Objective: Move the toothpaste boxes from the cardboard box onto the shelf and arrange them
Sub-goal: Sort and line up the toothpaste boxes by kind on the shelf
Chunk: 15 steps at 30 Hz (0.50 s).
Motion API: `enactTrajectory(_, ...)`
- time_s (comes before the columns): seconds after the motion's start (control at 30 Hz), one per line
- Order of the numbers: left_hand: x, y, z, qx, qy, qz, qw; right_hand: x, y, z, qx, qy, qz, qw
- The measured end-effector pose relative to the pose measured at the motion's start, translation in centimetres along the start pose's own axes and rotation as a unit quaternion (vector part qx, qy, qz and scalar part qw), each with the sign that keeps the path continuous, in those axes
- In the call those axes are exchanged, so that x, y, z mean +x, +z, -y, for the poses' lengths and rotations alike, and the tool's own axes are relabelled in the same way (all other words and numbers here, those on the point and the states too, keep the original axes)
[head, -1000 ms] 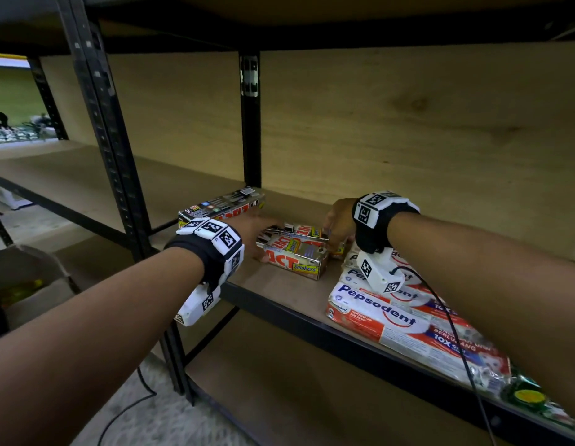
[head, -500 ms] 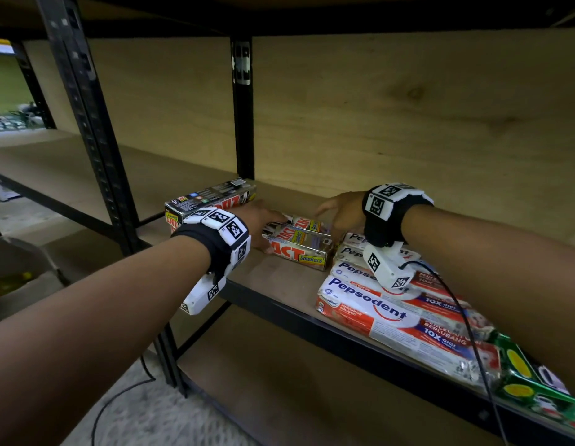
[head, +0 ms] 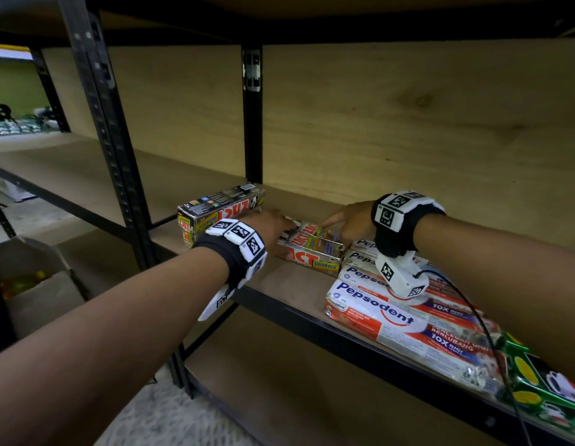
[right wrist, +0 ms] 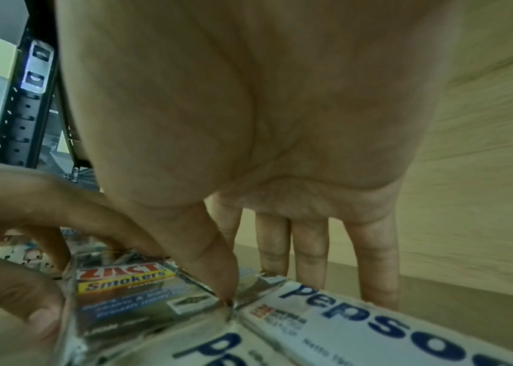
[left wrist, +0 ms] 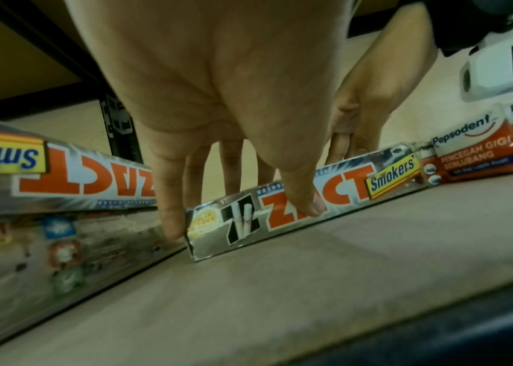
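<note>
A low bundle of silver-and-orange Zact Smokers toothpaste boxes (head: 311, 251) lies on the wooden shelf board (head: 289, 284), its right end against a stack of white-and-red Pepsodent boxes (head: 386, 312). My left hand (head: 276, 224) holds the bundle's left end. Its thumb lies on the front face (left wrist: 305, 198), its fingers (left wrist: 170, 222) reach over the end and back. My right hand (head: 340, 220) rests with straight fingers at the right end. Its thumb tip (right wrist: 222, 292) sits on the corner where Zact (right wrist: 123, 279) meets Pepsodent (right wrist: 358, 322). A taller Zact stack (head: 220, 209) stands to the left.
A black upright post (head: 252, 123) stands behind the left Zact stack, a front post (head: 102, 123) further left. A green packet (head: 543, 381) lies at the shelf's right end. An open cardboard box (head: 38, 284) sits on the floor at the lower left. A lower shelf board (head: 279, 397) runs beneath.
Both hands have slid the Zact bundle to the right, closing the gap to the Pepsodent stack. The right index finger now lies stretched over the bundle's top.
</note>
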<state>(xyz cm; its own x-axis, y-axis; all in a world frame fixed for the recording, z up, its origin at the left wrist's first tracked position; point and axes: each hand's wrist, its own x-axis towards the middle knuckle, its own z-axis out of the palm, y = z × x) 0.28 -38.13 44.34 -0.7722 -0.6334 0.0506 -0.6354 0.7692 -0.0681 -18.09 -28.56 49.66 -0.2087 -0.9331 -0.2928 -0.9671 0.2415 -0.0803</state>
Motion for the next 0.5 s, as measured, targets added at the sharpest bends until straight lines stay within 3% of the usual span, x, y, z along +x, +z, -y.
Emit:
enactTrajectory(0.1,-0.4,-0.1,-0.1,0.021,-0.002,0.011,1.0,-0.8,-0.3,0.7,-0.029,0.006,-0.008,1.0)
enactTrajectory(0.27,-1.9,-1.9,1.2,0.047,-0.027,-0.034,0.998,-1.7,-0.8,1.8,-0.047,-0.018,-0.045,0.998)
enactTrajectory(0.5,-5.1,-3.8,4.9,0.09,-0.19,-0.086,0.974,-1.8,0.0,3.4,-0.076,-0.056,0.008,0.995)
